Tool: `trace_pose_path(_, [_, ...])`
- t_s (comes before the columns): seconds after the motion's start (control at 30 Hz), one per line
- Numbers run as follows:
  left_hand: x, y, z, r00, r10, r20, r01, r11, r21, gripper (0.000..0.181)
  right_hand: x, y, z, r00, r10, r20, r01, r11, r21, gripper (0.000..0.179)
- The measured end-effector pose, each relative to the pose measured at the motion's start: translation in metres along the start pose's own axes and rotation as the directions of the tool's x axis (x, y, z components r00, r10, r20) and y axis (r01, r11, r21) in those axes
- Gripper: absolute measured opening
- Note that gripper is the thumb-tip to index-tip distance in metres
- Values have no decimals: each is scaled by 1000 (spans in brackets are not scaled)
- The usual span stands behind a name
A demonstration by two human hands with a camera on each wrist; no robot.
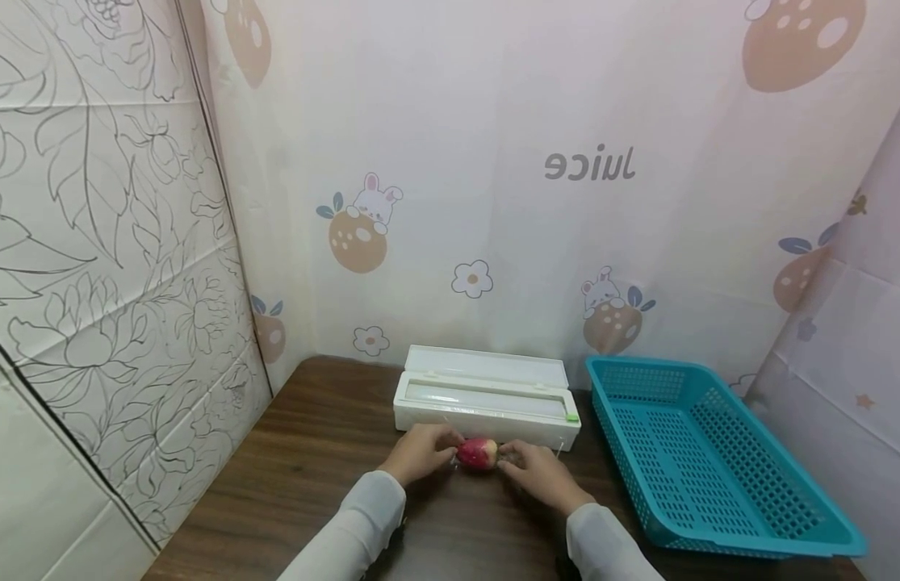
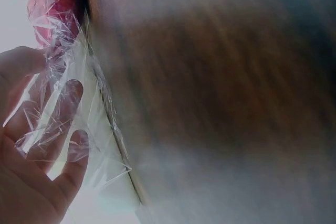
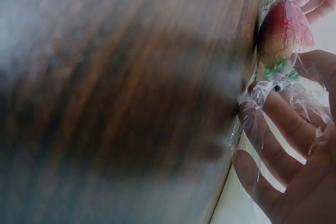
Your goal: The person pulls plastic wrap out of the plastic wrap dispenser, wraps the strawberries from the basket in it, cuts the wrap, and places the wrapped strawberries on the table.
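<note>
A red fruit with a pale end (image 1: 479,453), wrapped in clear cling film (image 2: 58,72), lies between my hands close over the table. My left hand (image 1: 420,452) pinches the gathered film at the fruit's red end, between thumb and forefinger. On the other side, my right hand (image 1: 542,478) pinches the film by the pale end, where a bit of green (image 3: 283,70) shows. In both wrist views loose crinkled film spreads over the other fingers. Just behind the hands stands a white cling film dispenser (image 1: 486,420) with its lid raised and a green slider (image 1: 571,418) at its right end.
A turquoise plastic basket (image 1: 638,484) with slatted sides stands on the right of the brown wooden table (image 1: 275,484). Printed cloth walls (image 1: 450,202) enclose the table at the back and both sides.
</note>
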State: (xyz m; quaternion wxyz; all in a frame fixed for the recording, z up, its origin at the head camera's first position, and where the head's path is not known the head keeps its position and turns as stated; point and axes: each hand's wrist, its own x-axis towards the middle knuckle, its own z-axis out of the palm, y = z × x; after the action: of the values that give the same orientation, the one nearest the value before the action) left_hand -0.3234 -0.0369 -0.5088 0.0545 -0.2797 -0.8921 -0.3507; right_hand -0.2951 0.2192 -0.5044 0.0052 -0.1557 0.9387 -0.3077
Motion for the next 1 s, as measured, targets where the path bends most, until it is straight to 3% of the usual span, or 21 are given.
trace_pose_path(0.33, [-2,-3,0,998,-35,50,36,999,-7,24,1,-3,1,1000,-7,-20,7,1000,-2,19])
trace_pose_path(0.57, [-3,-3,-4,995,-2,96,5,1000,-29,31,-1,-2,0,999,1,-42,-2,1000,-9,15])
trace_pose_path(0.87, [-9,-6,-14,996,10,87,-7,999,-35,25,-6,2,3,997,45,-58,-45,999,3,23])
trace_pose_path(1.0, [-11,-9,-21,999,1,48,2,998,-55,23,-6,3,2,997,51,-58,-50,999,14,26])
